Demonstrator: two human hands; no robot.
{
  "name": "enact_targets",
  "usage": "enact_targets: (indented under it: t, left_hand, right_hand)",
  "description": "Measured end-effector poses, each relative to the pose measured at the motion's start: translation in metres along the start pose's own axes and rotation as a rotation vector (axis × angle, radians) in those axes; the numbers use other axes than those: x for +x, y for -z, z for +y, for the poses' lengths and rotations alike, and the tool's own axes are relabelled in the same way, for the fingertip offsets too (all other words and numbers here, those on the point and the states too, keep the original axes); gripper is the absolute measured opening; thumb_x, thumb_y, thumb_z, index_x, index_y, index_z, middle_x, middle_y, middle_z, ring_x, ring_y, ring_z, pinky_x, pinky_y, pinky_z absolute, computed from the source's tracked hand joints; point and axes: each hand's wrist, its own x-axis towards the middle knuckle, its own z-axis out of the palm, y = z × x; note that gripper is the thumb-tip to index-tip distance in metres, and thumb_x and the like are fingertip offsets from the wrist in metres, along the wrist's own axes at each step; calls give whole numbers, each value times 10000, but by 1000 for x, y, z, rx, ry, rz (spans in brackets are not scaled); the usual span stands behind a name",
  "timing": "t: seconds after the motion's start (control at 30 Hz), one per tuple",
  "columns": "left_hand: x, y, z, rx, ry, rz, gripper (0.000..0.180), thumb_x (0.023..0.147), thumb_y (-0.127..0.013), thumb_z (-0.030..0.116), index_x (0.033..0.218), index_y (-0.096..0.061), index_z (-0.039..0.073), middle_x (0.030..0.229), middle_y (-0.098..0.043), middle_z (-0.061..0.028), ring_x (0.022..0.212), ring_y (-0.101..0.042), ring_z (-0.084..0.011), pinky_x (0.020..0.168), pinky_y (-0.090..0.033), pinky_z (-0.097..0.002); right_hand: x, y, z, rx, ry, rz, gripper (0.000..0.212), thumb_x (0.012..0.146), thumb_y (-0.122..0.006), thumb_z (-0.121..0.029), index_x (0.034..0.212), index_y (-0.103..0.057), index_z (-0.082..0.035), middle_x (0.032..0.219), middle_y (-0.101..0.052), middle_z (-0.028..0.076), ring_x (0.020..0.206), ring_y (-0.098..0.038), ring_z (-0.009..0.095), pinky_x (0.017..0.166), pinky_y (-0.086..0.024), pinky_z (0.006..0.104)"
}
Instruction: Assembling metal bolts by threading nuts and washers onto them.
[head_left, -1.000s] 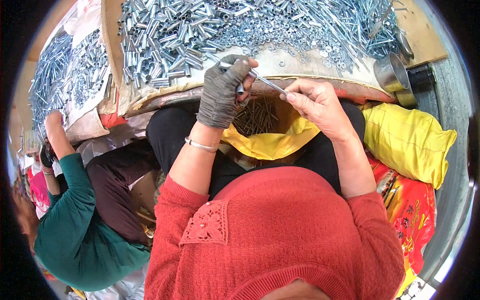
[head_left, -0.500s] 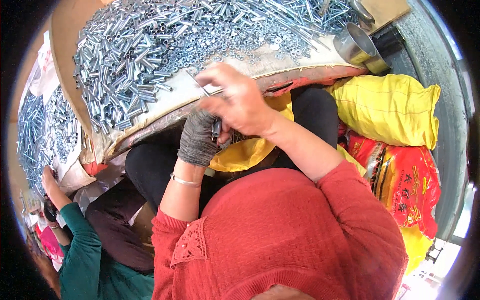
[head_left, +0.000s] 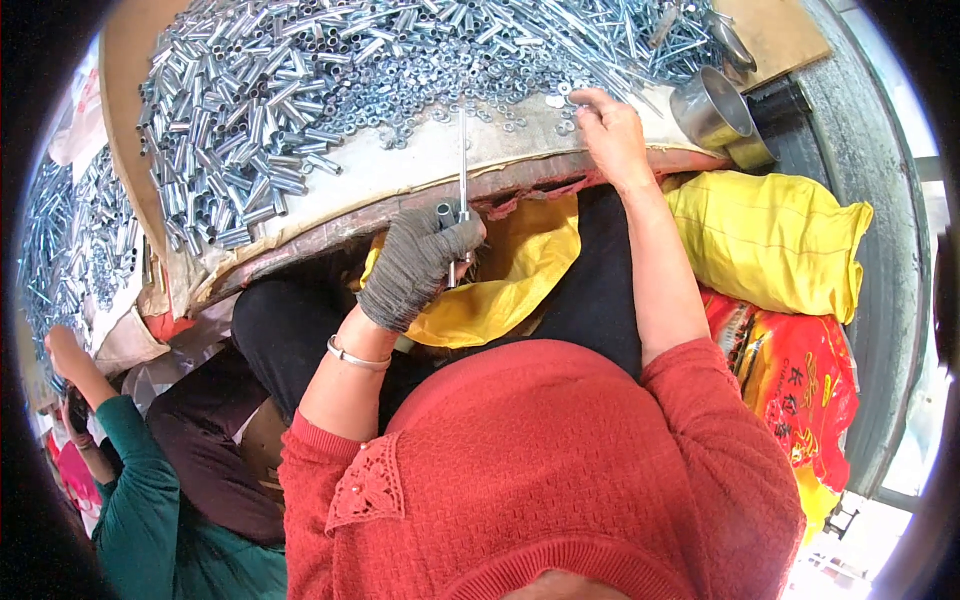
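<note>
My left hand [head_left: 415, 262], in a grey fingerless glove, is closed around a long thin metal rod [head_left: 463, 160] that stands up past the table's edge. A short metal tube [head_left: 444, 214] also pokes out of that fist. At the front of the table my right hand [head_left: 612, 140] is bare, with bent fingers reaching in among small washers [head_left: 556, 101]. Its fingertips are drawn together; whether a piece is between them I cannot make out. Loose metal tubes [head_left: 235, 130] lie heaped to the left of the washers, and long thin rods [head_left: 560, 40] at the far right.
Below my hands a yellow sack [head_left: 500, 315] hangs open between my knees. A metal cup [head_left: 712, 105] stands at the table's right end. To my right lie a full yellow sack [head_left: 770, 240] and a red bag [head_left: 800, 390]. A co-worker in green sleeves [head_left: 145, 480] works at left.
My right hand has left the left hand and moved right to the washers. The rod now stands upright in my left hand. The co-worker's arm has shifted slightly.
</note>
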Motion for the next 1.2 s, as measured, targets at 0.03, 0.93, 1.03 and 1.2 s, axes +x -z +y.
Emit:
enact_targets:
  t: [0.03, 0.93, 1.03, 1.2]
  left_hand:
    - [0, 1, -1, 153, -137, -17, 173, 849, -591, 223, 756, -625, 80, 553, -537, -30, 472, -513, -119, 458, -394, -268]
    - [-4, 0, 11, -212, 150, 179, 296, 841, -619, 334, 672, -543, 103, 525, -496, 24, 426, -437, -59, 401, -308, -209]
    - [-5, 4, 9, -163, 122, 147, 273, 839, -628, 313, 679, -549, 107, 538, -498, 28, 455, -457, -52, 422, -326, -213]
    - [-1, 2, -4, 182, 1, 114, 247, 832, -591, 273, 735, -593, 46, 592, -572, -98, 528, -554, -236, 516, -415, -356]
  right_hand:
    - [0, 1, 0, 54, 0, 12, 202, 844, -546, -90, 1005, -657, -37, 638, -553, 11, 536, -458, 86, 518, -394, 266]
    - [-1, -2, 6, -205, 248, -175, 147, 803, -616, -118, 918, -603, -27, 735, -610, 150, 741, -619, 325, 688, -475, 363]
    - [-1, -2, -16, -392, 136, -256, 148, 805, -614, -116, 892, -556, -11, 730, -605, 157, 744, -613, 331, 693, -470, 373]
    - [-9, 3, -36, -96, 45, -267, 219, 832, -636, -185, 838, -510, -6, 717, -609, 117, 623, -616, 251, 558, -481, 377]
